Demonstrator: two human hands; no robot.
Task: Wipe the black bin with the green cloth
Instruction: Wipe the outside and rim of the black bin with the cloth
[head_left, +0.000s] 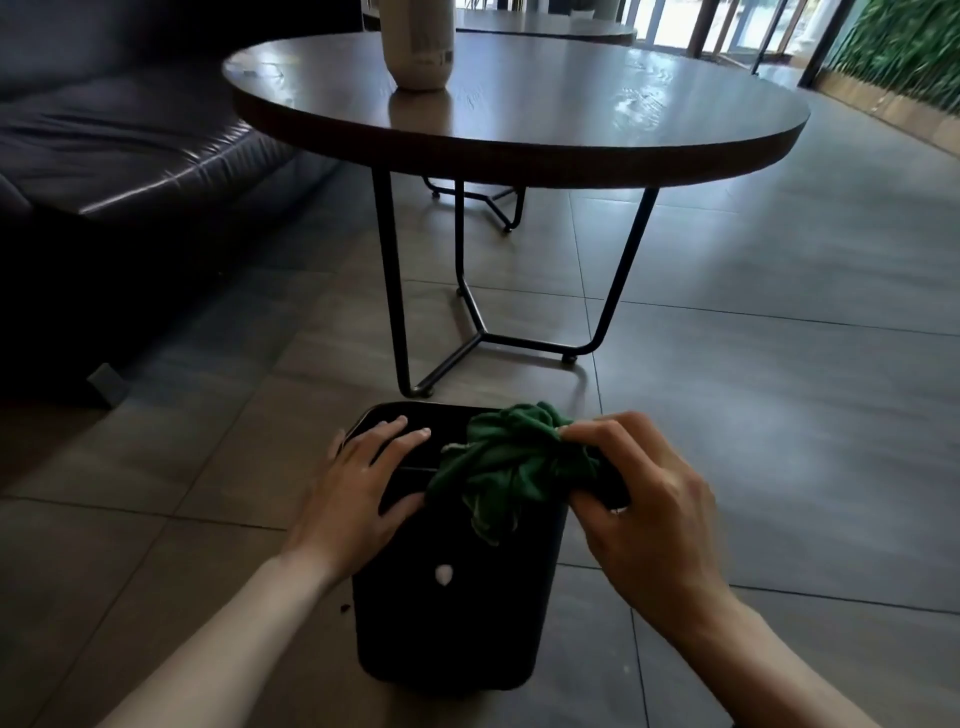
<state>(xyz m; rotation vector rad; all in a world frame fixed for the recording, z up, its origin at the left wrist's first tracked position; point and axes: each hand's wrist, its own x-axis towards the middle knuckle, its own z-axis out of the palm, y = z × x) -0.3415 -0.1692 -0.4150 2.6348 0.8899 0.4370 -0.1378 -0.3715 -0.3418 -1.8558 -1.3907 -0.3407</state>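
Left hand (358, 483) lies flat on the bin (447, 613), steadying it; right hand (649, 499) grips the cloth (511, 462). Best press firmly; sweep lid right to left.

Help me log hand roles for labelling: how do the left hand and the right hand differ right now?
The left hand lies flat with straight fingers on the black bin; the right hand is curled, gripping the green cloth. The left holds nothing; the right bunches the cloth on the bin's top. Both are bare and at the bin's top.
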